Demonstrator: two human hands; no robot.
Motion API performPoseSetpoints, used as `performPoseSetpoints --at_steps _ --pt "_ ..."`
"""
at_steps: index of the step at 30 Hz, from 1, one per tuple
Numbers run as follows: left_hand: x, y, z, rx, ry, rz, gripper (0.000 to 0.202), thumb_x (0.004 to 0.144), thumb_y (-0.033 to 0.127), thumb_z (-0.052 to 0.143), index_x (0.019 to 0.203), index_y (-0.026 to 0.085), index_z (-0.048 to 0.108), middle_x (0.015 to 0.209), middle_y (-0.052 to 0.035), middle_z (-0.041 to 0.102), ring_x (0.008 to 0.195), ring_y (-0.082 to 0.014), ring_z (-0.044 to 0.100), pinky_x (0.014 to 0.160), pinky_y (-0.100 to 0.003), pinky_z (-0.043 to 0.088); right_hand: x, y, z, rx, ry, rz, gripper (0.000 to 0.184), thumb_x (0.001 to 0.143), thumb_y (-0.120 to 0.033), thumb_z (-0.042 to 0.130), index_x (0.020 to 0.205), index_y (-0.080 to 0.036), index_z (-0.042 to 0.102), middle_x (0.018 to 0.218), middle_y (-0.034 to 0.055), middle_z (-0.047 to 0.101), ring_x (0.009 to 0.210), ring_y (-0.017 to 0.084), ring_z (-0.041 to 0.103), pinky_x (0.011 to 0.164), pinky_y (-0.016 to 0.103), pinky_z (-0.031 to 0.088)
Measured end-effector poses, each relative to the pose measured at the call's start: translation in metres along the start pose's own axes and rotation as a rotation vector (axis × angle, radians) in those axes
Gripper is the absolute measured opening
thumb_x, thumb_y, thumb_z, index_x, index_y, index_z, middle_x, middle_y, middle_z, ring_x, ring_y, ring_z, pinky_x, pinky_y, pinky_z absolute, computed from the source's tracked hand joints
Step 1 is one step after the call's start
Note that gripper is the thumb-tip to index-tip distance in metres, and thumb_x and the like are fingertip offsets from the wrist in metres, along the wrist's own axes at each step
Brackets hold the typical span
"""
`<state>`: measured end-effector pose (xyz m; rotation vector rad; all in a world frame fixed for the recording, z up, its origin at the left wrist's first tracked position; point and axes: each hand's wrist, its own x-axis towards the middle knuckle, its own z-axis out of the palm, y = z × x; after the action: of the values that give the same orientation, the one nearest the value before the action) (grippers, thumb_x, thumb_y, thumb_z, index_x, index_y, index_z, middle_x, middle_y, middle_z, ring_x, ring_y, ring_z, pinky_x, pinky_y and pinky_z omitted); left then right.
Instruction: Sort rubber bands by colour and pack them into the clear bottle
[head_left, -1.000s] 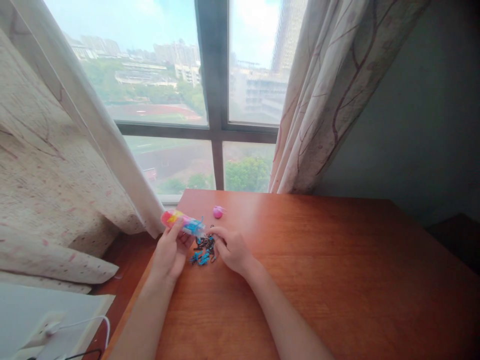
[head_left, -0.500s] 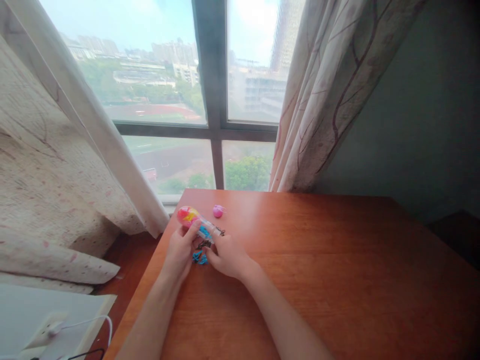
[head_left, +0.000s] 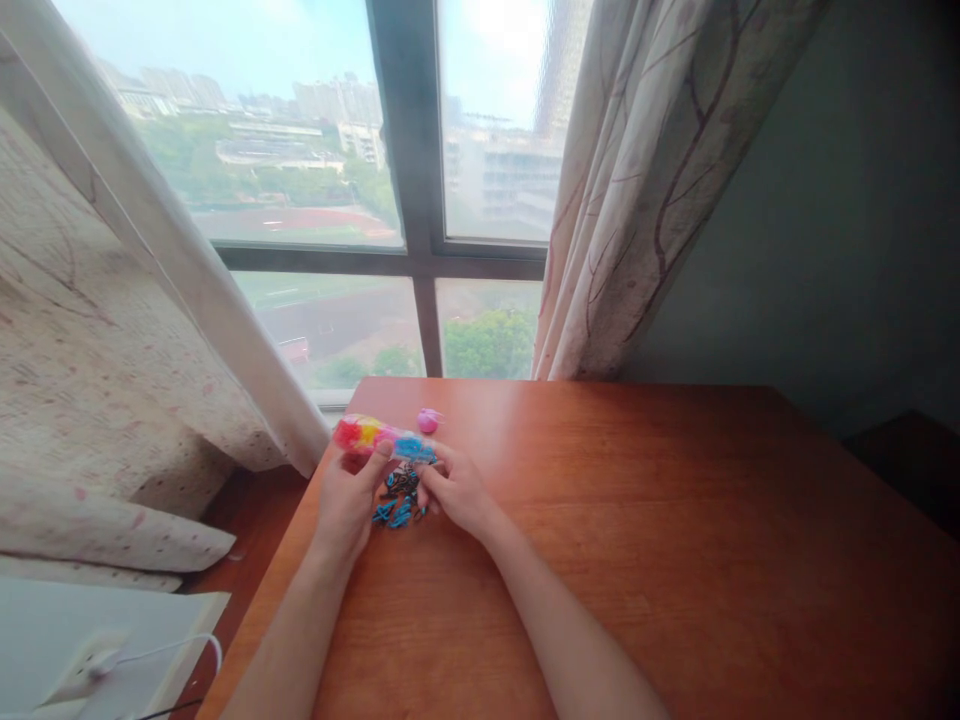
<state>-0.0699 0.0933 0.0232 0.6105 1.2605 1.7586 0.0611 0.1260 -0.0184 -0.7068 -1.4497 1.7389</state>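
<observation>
A clear plastic bottle (head_left: 375, 436) lies nearly level above the table, packed with small rubber bands in red, yellow, pink and blue. My left hand (head_left: 351, 492) is closed around its left and lower side, thumb on the front. At the bottle's right end, the fingers of my right hand (head_left: 456, 490) are closed about the mouth and partly hide it. Below, on the table, is a loose pile of black rubber bands (head_left: 399, 484), with blue rubber bands (head_left: 394, 514) in front. A pink round cap (head_left: 428, 420) with thin projections sits behind the bottle.
The brown wooden table (head_left: 637, 520) reaches far to the right; its left edge runs close beside my left arm. A window (head_left: 322, 255) stands behind it, between patterned curtains (head_left: 622, 200). At lower left, a white cable (head_left: 172, 648) is plugged into a socket (head_left: 82, 670).
The bottle has turned from sloping down to the right to nearly level. My right hand has shifted to its end, and more black and blue rubber bands show on the table.
</observation>
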Motion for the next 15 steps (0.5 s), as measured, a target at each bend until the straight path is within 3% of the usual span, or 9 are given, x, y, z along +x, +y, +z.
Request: performPoseSetpoints --at_steps 8,12,15 --pt "0.008 0.006 -0.010 -0.080 0.010 -0.037 0.043 0.056 0.037 0.089 0.085 0.017 0.064 0.081 0.0025 0.071 0.070 -0.0118 0.065 0.067 -0.024 0.055 -0.005 -0.007 -0.008 0.008 -0.081 0.029 0.046 0.083 -0.058 0.062 0.100 -0.016 0.066 0.058 -0.0039 0.061 0.045 0.008 0.049 0.046 0.020 0.039" --pt "0.012 0.007 -0.014 -0.070 0.033 -0.036 0.041 0.056 0.034 0.089 0.084 0.016 0.064 0.080 0.0025 0.070 0.069 -0.0116 0.065 0.066 -0.024 0.055 -0.004 -0.003 0.000 -0.309 0.032 -0.050 0.042 0.093 -0.053 0.049 0.099 -0.017 0.070 0.059 -0.0019 0.063 0.050 0.011 0.054 0.051 0.021 0.043" --pt "0.011 0.006 -0.013 -0.045 0.055 -0.013 0.041 0.055 0.034 0.089 0.082 0.016 0.065 0.079 0.0027 0.069 0.068 -0.0107 0.065 0.067 -0.023 0.055 -0.005 -0.001 0.001 -0.529 0.139 -0.110 0.030 0.093 -0.041 0.053 0.098 -0.020 0.074 0.068 0.0001 0.067 0.059 0.013 0.058 0.059 0.023 0.042"
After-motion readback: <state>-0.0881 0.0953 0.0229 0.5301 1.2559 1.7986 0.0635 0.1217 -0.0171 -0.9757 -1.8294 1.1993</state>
